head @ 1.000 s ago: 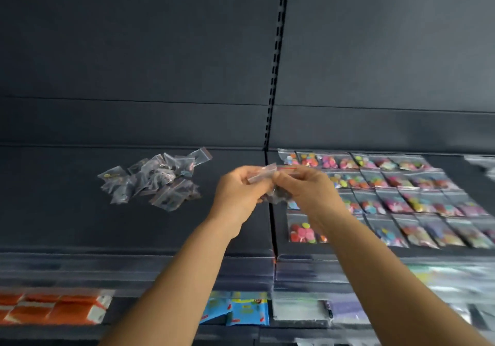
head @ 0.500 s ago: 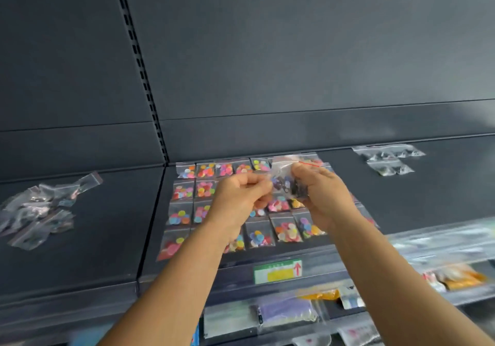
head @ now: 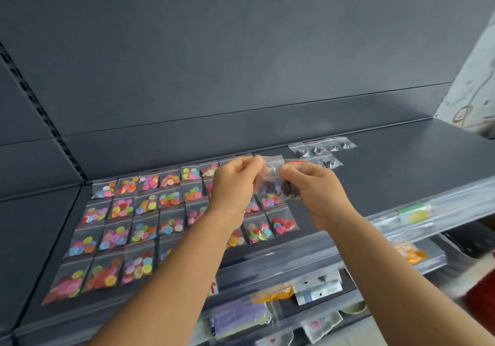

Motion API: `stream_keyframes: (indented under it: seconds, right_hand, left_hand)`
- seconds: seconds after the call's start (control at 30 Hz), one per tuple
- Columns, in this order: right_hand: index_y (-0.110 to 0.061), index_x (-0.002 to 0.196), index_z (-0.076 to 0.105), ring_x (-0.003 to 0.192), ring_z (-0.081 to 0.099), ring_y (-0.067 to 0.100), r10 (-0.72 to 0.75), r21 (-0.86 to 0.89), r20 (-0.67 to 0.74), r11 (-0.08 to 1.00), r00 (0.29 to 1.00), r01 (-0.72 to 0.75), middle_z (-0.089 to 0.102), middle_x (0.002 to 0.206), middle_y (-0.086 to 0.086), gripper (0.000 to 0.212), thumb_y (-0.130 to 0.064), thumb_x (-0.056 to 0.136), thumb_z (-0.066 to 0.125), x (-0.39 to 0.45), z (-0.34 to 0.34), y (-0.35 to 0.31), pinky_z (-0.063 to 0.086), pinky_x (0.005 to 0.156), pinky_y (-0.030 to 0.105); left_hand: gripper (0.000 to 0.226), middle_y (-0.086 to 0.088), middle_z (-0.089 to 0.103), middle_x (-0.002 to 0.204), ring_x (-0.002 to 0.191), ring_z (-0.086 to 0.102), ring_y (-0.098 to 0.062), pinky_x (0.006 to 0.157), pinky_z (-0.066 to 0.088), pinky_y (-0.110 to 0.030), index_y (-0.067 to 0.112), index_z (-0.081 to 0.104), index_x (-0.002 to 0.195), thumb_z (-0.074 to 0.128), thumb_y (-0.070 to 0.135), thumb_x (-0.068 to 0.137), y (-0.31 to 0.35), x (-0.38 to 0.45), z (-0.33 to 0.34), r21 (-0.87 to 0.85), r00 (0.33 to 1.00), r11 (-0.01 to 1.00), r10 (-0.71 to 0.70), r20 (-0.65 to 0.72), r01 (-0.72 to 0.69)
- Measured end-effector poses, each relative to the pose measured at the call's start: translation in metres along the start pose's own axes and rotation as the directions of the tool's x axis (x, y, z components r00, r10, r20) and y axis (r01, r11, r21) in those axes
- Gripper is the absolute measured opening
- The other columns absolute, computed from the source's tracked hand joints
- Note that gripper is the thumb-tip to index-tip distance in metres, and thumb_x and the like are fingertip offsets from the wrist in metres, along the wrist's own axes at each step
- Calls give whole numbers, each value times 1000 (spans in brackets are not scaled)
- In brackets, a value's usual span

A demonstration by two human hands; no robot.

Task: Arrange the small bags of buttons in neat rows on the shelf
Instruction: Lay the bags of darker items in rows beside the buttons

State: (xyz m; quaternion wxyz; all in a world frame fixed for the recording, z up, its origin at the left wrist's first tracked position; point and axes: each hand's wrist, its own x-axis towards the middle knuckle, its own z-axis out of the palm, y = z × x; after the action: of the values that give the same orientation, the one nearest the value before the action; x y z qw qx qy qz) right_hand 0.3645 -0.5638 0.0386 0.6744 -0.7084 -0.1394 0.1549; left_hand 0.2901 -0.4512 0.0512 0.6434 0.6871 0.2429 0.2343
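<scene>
My left hand (head: 235, 184) and my right hand (head: 313, 190) pinch a small clear bag of dark buttons (head: 276, 182) between them, held in the air above the dark shelf (head: 401, 168). Below and left of my hands, several bags of coloured buttons (head: 144, 227) lie in neat rows on the shelf; my forearms hide part of them. Behind my right hand, a short group of dark-button bags (head: 321, 150) lies in two rows near the back of the shelf.
The shelf's right half is bare dark metal up to a pale wall (head: 474, 77). A clear price strip (head: 412, 211) runs along the front edge. Lower shelves hold packets, one orange (head: 409, 252) and one purple (head: 238, 316).
The view has swung right: the loose heap of bags at the left has left the frame. My hands carried the dark-button bag rightward, toward the dark-button rows.
</scene>
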Motion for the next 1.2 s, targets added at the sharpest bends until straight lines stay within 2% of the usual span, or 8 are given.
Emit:
stream_keyframes:
  seconds: [0.1, 0.2, 0.4, 0.5, 0.7, 0.93, 1.07, 1.2]
  right_hand:
    - [-16, 67, 71, 70, 65, 18, 22, -9, -27, 1000, 999, -23, 73, 76, 7, 17, -26, 82, 71, 7, -14, -2, 54, 78, 38]
    - [-16, 69, 71, 72, 65, 18, 47, 21, -88, 999, 995, -45, 73, 75, 4, 16, -25, 82, 71, 18, -26, -3, 53, 77, 35]
    - [-16, 77, 73, 75, 63, 19, 62, 92, -99, 994, 993, -53, 72, 80, 6, 23, -21, 92, 56, 48, -36, -10, 49, 81, 35]
    - [-18, 82, 75, 73, 60, 15, 45, 138, -123, 990, 991, -27, 70, 77, 2, 29, -19, 95, 49, 63, -41, -12, 46, 84, 33]
    - [-15, 77, 76, 80, 57, 21, 14, 89, -226, 996, 974, 7, 68, 81, 9, 16, -26, 82, 65, 81, -51, -10, 47, 83, 36]
    - [-19, 81, 78, 78, 62, 25, 1, 108, -143, 994, 990, 15, 73, 87, 13, 22, -24, 91, 58, 106, -58, -10, 50, 89, 43]
    - [-11, 81, 75, 75, 62, 23, 64, 148, -69, 988, 996, -53, 71, 80, 13, 35, -33, 96, 51, 124, -72, -1, 49, 82, 41]
    - [-9, 83, 72, 59, 64, 12, 29, 133, -17, 991, 999, -27, 70, 66, 3, 26, -24, 95, 54, 140, -95, 5, 49, 57, 21]
  left_hand:
    - [20, 1, 71, 81, 75, 64, -13, 66, 53, -27, 19, 69, 82, 55, 29, 93, -2, 14, 19, -9, 1000, 1000, 15, 7, -15]
    - [18, 4, 74, 85, 82, 68, -13, 74, 55, -29, 22, 68, 86, 58, 37, 90, -5, 30, 32, -27, 996, 1000, 2, 87, 0]
    - [13, -3, 72, 87, 77, 66, -10, 69, 56, -18, 11, 70, 92, 61, 21, 90, -1, 63, 49, -11, 975, 1000, -4, 222, 7]
    - [10, -3, 72, 83, 74, 64, -10, 72, 56, -22, 13, 69, 84, 62, 16, 90, -1, 82, 54, -31, 964, 1000, 10, 267, -2]
    - [10, -5, 73, 82, 81, 66, -25, 85, 54, -40, 16, 69, 79, 63, 16, 87, -6, 104, 70, 1, 951, 1000, -15, 310, 15]
    - [10, -8, 74, 86, 85, 68, -28, 87, 54, -46, 16, 70, 80, 64, 17, 88, -7, 121, 92, 30, 958, 1000, -8, 286, -1]
    - [11, -11, 73, 85, 81, 68, -28, 87, 54, -50, 14, 71, 80, 65, 20, 86, -17, 128, 111, 30, 974, 999, -22, 227, 16]
    - [12, -6, 73, 78, 71, 64, -18, 82, 55, -44, 15, 70, 77, 64, 18, 86, -22, 134, 144, 39, 990, 999, -32, 135, 27]
